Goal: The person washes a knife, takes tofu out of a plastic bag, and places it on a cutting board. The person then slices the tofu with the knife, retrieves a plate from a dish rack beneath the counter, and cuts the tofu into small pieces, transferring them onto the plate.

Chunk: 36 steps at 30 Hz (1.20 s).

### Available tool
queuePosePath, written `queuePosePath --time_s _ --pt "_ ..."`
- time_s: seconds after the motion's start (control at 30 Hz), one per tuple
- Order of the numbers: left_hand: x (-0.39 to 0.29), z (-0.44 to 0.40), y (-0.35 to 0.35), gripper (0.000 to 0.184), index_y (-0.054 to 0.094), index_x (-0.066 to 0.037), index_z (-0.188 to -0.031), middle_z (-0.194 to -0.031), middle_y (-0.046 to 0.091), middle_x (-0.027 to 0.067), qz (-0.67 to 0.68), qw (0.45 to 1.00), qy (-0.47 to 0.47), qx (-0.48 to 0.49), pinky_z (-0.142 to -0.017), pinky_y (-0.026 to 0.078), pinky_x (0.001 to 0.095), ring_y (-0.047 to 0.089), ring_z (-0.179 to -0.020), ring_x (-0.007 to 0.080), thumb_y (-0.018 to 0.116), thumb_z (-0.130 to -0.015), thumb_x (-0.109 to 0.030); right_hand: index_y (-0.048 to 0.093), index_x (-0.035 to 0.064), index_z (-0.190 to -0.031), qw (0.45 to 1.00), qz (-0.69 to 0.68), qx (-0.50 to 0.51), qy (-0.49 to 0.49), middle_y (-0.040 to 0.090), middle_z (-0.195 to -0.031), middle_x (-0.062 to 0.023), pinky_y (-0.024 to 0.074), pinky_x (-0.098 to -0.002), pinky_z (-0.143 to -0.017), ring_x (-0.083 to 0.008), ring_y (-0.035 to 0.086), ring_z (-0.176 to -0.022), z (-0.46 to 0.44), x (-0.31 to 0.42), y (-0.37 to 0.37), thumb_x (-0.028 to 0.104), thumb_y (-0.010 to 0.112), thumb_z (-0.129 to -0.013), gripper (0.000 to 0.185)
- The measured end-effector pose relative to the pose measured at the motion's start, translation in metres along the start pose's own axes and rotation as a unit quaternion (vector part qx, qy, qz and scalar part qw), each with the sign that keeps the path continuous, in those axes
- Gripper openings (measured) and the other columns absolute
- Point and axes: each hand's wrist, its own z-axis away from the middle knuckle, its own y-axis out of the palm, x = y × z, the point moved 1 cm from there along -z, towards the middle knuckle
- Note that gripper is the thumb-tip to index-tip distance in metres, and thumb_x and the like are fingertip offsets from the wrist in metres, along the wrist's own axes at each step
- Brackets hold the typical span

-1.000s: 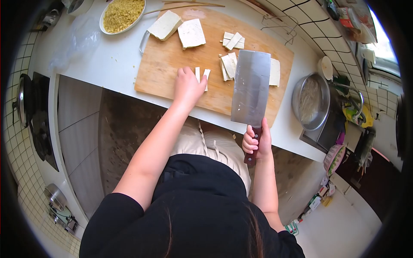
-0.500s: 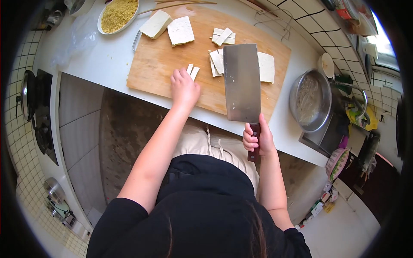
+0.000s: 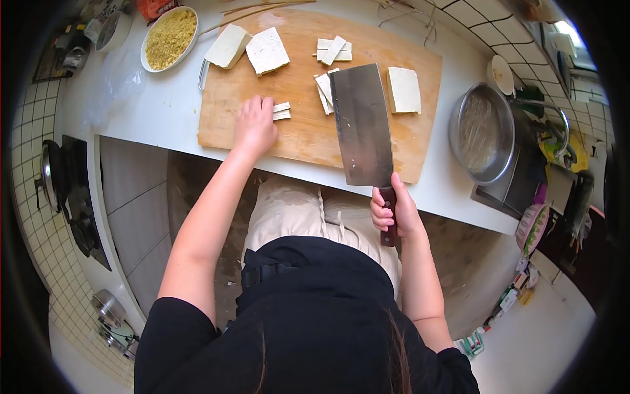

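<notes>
My left hand (image 3: 256, 126) is low over the wooden cutting board (image 3: 298, 141), fingers closed on the ends of thin white tofu strips (image 3: 281, 111). The strips point rightward from my fingertips; their gripped ends are hidden. My right hand (image 3: 398, 209) is wrapped round the dark handle of a cleaver (image 3: 363, 125), whose broad blade stretches across the board's front edge. The blade partly covers some cut tofu pieces (image 3: 324, 92). Beyond it lies a small stack of tofu strips (image 3: 333, 49), one crosswise on top. A tofu slab (image 3: 403, 90) sits right of the blade.
Two tofu blocks (image 3: 268, 50) rest at the board's far left. Behind them are a plate of yellow crumbly food (image 3: 172, 39) and chopsticks (image 3: 239, 12). At right, a metal bowl (image 3: 482, 133) holds pale noodle-like strands, with the faucet (image 3: 562, 125) beside it.
My left hand has moved left with the strips, which have turned from pointing away to pointing right. The cleaver has tilted slightly left, uncovering more of the right slab. The view has shifted a little.
</notes>
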Motion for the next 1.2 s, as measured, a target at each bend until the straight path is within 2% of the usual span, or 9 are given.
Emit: queuePosePath --time_s 0.1,0.2,0.4,0.5,0.6,0.7,0.8,1.0,1.2 --pt "0.001 0.000 -0.016 0.039 0.055 -0.006 -0.110 -0.102 0.055 0.0146 0.018 0.998 0.056 -0.013 -0.085 0.045 0.0443 0.053 -0.100 0.0342 0.065 -0.073 -0.004 0.040 0.0103 -0.071 0.998 0.037 -0.036 -0.025 0.032 -0.049 0.0037 0.0278 -0.0235 -0.036 -0.0066 0.028 -0.037 -0.002 -0.006 0.016 0.064 0.028 -0.099 0.062" --pt "0.002 -0.003 -0.012 0.041 0.054 -0.006 -0.113 -0.104 0.055 0.0143 0.090 0.991 0.103 -0.003 -0.087 0.045 0.0441 0.052 -0.103 0.0340 0.070 -0.075 -0.011 0.042 0.0088 -0.072 0.995 0.056 -0.069 -0.048 0.035 -0.051 0.0025 0.0308 -0.0234 -0.037 -0.0070 0.032 -0.039 -0.009 -0.015 0.034 0.060 0.032 -0.100 0.059" --pt "0.011 -0.010 -0.003 0.039 0.055 -0.003 -0.111 -0.106 0.056 0.0150 0.123 0.986 0.108 0.009 -0.089 0.044 0.0432 0.053 -0.103 0.0342 0.072 -0.077 -0.014 0.046 0.0069 -0.078 0.978 0.104 -0.147 -0.105 0.043 -0.059 0.0002 0.0338 -0.0228 -0.041 -0.0068 0.038 -0.045 -0.031 -0.036 0.084 0.045 0.041 -0.103 0.046" --pt "0.016 -0.009 -0.009 0.037 0.056 -0.003 -0.108 -0.106 0.056 0.0160 0.158 0.979 0.125 -0.035 -0.088 0.045 0.0415 0.054 -0.102 0.0345 0.072 -0.077 -0.012 0.049 0.0059 -0.077 0.969 0.120 -0.177 -0.123 0.043 -0.058 0.0019 0.0332 -0.0230 -0.043 -0.0060 0.038 -0.047 -0.046 -0.048 0.107 0.040 0.044 -0.103 0.044" --pt "0.029 -0.009 -0.011 0.037 0.056 -0.003 -0.108 -0.107 0.057 0.0139 0.188 0.975 0.115 0.011 -0.088 0.046 0.0415 0.054 -0.101 0.0334 0.073 -0.077 -0.014 0.048 0.0030 -0.074 0.952 0.163 -0.213 -0.147 0.043 -0.057 -0.0009 0.0359 -0.0278 -0.048 -0.0094 0.039 -0.051 -0.064 -0.063 0.121 0.037 0.046 -0.103 0.045" --pt "0.034 -0.011 -0.009 0.035 0.057 -0.002 -0.106 -0.103 0.059 0.0143 0.210 0.967 0.142 0.016 -0.086 0.047 0.0412 0.056 -0.098 0.0336 0.074 -0.077 -0.012 0.049 0.0054 -0.076 0.919 0.237 -0.237 -0.206 0.044 -0.058 0.0016 0.0350 -0.0237 -0.046 -0.0064 0.040 -0.050 -0.081 -0.078 0.126 0.036 0.045 -0.104 0.042" --pt "0.034 -0.012 -0.008 0.030 0.058 -0.001 -0.102 -0.100 0.059 0.0143 0.214 0.962 0.172 0.000 -0.084 0.047 0.0416 0.056 -0.095 0.0343 0.073 -0.077 -0.010 0.048 -0.0022 -0.074 0.906 0.253 -0.273 -0.202 0.046 -0.059 -0.0142 0.0394 -0.0371 -0.055 -0.0204 0.041 -0.055 -0.086 -0.078 0.138 0.034 0.050 -0.101 0.045" --pt "0.037 -0.013 -0.006 0.027 0.057 -0.001 -0.098 -0.097 0.059 0.0141 0.217 0.959 0.183 0.003 -0.083 0.046 0.0422 0.056 -0.094 0.0348 0.073 -0.077 -0.009 0.048 -0.0029 -0.073 0.881 0.281 -0.312 -0.216 0.051 -0.060 -0.0206 0.0411 -0.0400 -0.057 -0.0306 0.045 -0.054 -0.095 -0.082 0.146 0.037 0.049 -0.101 0.048" --pt "0.039 -0.013 -0.004 0.029 0.058 0.000 -0.100 -0.101 0.060 0.0147 0.216 0.959 0.181 0.016 -0.086 0.046 0.0414 0.056 -0.098 0.0342 0.073 -0.076 -0.008 0.052 -0.0037 -0.074 0.855 0.318 -0.352 -0.208 0.053 -0.062 -0.0243 0.0437 -0.0428 -0.060 -0.0409 0.049 -0.058 -0.114 -0.095 0.138 0.040 0.048 -0.100 0.051"
